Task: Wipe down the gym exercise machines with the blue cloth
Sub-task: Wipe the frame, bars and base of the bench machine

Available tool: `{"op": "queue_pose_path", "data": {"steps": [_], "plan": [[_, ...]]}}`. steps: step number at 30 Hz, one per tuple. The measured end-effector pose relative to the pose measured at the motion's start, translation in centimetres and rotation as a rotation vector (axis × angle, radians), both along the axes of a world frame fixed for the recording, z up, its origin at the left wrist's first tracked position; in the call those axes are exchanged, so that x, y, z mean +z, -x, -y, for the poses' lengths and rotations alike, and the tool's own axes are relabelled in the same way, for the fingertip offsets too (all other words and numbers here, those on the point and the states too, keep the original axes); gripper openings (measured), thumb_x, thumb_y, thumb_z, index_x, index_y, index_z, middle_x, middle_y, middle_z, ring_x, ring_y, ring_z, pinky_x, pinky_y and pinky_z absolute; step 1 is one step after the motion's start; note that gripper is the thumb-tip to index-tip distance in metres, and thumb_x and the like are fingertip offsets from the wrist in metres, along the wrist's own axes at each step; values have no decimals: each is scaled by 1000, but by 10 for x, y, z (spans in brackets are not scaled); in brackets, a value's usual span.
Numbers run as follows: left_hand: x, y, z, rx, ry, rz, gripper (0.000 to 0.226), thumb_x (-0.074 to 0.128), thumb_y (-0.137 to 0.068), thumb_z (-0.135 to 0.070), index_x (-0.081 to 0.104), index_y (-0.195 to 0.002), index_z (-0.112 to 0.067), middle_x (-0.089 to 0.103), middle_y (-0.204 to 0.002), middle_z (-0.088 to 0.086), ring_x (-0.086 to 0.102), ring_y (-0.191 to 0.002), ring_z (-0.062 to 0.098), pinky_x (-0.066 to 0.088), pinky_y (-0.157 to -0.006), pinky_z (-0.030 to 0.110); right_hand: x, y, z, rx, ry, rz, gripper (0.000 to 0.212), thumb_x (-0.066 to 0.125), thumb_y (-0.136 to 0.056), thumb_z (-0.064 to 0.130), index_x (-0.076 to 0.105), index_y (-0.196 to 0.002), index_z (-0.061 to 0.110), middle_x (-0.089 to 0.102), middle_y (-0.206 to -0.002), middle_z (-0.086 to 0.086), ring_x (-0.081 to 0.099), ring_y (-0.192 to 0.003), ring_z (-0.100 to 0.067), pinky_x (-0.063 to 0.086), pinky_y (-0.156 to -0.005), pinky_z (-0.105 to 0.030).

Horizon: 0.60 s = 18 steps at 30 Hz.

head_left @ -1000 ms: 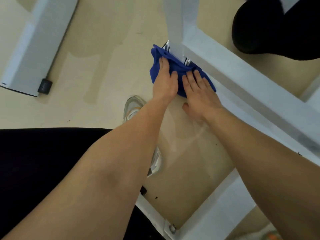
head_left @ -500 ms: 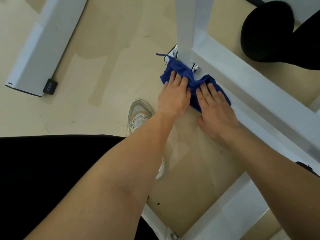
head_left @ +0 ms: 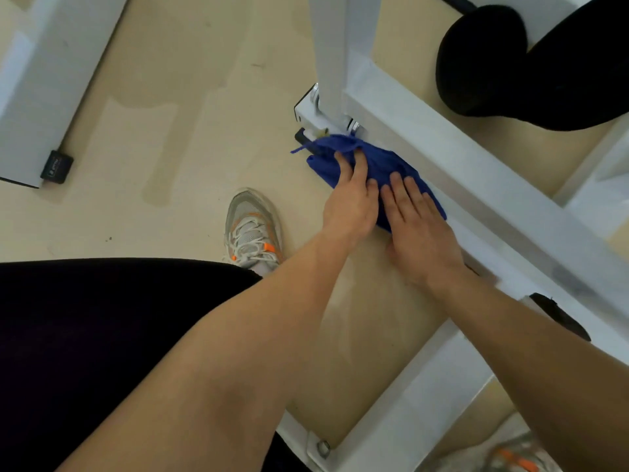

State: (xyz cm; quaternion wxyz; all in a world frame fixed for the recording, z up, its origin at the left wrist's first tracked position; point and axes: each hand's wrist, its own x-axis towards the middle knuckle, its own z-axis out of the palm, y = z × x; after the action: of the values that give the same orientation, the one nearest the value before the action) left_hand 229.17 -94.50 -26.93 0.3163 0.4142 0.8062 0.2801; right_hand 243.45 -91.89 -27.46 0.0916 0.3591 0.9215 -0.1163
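The blue cloth [head_left: 381, 165] lies bunched against the low white frame beam [head_left: 476, 185] of a gym machine, just below the foot of its upright post [head_left: 332, 63]. My left hand [head_left: 352, 199] presses flat on the cloth's left part, fingers straight. Beside it, my right hand [head_left: 418, 223] also presses on the cloth with straight fingers, against the side of the beam. Both hands cover much of the cloth.
A black padded roller [head_left: 483, 59] sits at the upper right above the beam. Another white machine base [head_left: 51, 80] with a black end cap lies at the upper left. My grey and orange shoe [head_left: 253, 229] stands on the beige floor. A white cross beam [head_left: 408, 400] runs lower right.
Both hands slid the cloth down along the beam, away from the post foot, and now lie closer together. The bolts at the post foot are uncovered.
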Motion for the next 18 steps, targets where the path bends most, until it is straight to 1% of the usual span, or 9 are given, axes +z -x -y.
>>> {"op": "queue_pose_path", "data": {"steps": [2, 4, 6, 8, 10, 12, 14, 16, 18], "plan": [[0, -20, 5, -52, -6, 8, 55, 34, -105, -17, 15, -154, -2, 3, -163, 18, 17, -149, 33, 41, -106, 45, 0, -25, 10, -11, -6, 40, 72, 43, -97, 18, 7, -159, 11, -1, -166, -9, 2, -153, -25, 18, -123, -45], [-2, -31, 4, -25, 8, 77, 56, 34, -105, -21, 12, -155, -7, 3, -164, 16, 24, -146, 32, 41, -106, 43, 1, -35, 12, -14, -4, 53, 73, 47, -96, 18, 10, -158, 10, 3, -166, -9, 5, -153, -25, 18, -123, -45], [0, -30, -1, 53, 3, 151, 55, 34, -105, -23, 15, -155, -10, 5, -163, 15, 28, -144, 33, 39, -107, 41, 3, -30, 8, -7, 3, 58, 76, 49, -95, 18, 8, -159, 11, 2, -166, -9, 4, -153, -26, 15, -124, -44], [5, -15, -9, 159, -26, 206, 55, 36, -104, -21, 17, -154, -8, 9, -162, 15, 24, -145, 35, 32, -113, 43, 6, -12, -2, 7, 25, 57, 81, 50, -93, 21, 3, -159, 14, -3, -166, -8, 0, -153, -25, 11, -124, -44], [10, 10, -19, 245, -11, 236, 58, 37, -103, -18, 13, -155, -6, 9, -163, 16, 19, -147, 35, 25, -117, 44, 9, 14, -17, 11, 37, 53, 85, 52, -92, 23, 0, -159, 17, -4, -167, -6, -1, -153, -25, 10, -124, -44], [11, 28, -27, 296, 8, 265, 59, 38, -103, -16, 14, -156, -10, 14, -162, 15, 27, -144, 32, 29, -113, 38, 8, 35, -31, 3, 33, 49, 81, 50, -94, 23, 1, -159, 19, -1, -167, -4, 3, -153, -25, 16, -123, -45], [9, 29, -27, 298, 20, 289, 61, 39, -102, -15, 13, -157, -17, 15, -163, 11, 35, -140, 29, 34, -107, 31, 4, 44, -37, -17, 21, 38, 76, 48, -96, 21, 4, -159, 21, 3, -167, -2, 9, -152, -24, 24, -121, -46], [7, 14, -22, 274, 47, 303, 64, 40, -101, -14, 11, -158, -22, 17, -163, 6, 40, -136, 29, 37, -106, 33, 2, 35, -36, -28, 5, 36, 76, 50, -96, 19, 6, -158, 23, 5, -166, 0, 12, -152, -23, 28, -119, -45], [4, -9, -16, 228, 64, 309, 65, 41, -100, -13, 12, -158, -25, 21, -161, 6, 43, -132, 31, 41, -104, 35, 2, 11, -28, -35, -37, 47, 77, 54, -95, 17, 9, -158, 21, 9, -166, -1, 16, -151, -23, 30, -119, -44]]}}
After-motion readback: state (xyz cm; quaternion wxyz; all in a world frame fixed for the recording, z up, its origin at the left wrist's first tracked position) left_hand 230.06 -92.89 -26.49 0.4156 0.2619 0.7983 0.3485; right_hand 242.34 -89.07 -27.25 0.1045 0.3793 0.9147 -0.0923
